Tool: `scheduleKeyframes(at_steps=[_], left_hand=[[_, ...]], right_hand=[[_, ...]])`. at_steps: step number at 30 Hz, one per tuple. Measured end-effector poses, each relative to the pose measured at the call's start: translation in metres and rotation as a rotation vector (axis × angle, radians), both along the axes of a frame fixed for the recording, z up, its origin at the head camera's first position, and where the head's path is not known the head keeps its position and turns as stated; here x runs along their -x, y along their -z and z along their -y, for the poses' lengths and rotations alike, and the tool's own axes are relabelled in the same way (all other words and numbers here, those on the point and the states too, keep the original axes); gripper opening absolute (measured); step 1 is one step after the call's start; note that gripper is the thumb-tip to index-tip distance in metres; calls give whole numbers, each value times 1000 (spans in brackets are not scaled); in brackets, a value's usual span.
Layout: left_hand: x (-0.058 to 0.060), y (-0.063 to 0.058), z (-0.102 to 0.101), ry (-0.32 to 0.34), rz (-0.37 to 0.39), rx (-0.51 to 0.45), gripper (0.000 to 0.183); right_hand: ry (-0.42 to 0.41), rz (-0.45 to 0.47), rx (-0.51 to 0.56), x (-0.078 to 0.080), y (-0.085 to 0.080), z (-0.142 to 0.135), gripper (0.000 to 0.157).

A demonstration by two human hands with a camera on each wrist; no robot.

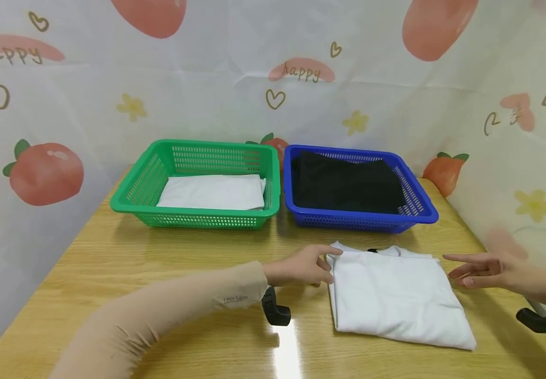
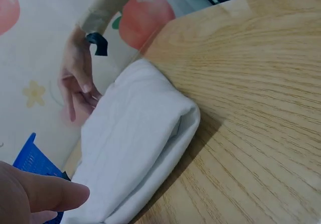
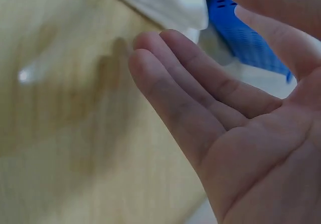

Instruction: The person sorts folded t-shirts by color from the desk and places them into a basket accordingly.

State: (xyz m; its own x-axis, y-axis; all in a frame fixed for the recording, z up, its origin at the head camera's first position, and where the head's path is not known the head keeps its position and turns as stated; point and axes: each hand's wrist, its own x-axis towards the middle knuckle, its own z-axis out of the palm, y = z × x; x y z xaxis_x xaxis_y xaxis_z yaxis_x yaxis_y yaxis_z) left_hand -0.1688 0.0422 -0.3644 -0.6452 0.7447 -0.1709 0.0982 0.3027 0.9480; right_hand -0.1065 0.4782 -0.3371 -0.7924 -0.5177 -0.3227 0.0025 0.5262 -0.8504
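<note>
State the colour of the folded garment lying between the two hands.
The folded garment is white; the head view shows it best.

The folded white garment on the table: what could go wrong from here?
If lifted, the folded white garment could come undone: the left wrist view shows its layers parted along one edge. A lift by the left hand alone might make it sag, as the right hand appears just off the cloth. Moved straight back, it could catch on the blue basket close behind it.
</note>
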Motion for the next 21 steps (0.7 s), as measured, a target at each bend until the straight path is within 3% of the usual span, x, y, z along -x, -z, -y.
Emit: scheduleKeyframes(at_steps=[3, 5, 10, 17, 21], left_hand=[[0, 1, -2, 0, -16, -5, 61], [0, 2, -3, 3, -9, -17, 61], [1, 7, -6, 0, 32, -30, 59], [0, 10, -17, -46, -102, 62, 55], [-4, 12, -22, -84, -113, 72, 54]], right_hand=[[-48, 104, 142, 1, 8, 0, 58], [-53, 140, 181, 2, 11, 1, 59], [-17, 107, 131, 3, 14, 11, 59], [56, 86, 113, 1, 21, 24, 55], [104, 100, 153, -2, 29, 30, 53]])
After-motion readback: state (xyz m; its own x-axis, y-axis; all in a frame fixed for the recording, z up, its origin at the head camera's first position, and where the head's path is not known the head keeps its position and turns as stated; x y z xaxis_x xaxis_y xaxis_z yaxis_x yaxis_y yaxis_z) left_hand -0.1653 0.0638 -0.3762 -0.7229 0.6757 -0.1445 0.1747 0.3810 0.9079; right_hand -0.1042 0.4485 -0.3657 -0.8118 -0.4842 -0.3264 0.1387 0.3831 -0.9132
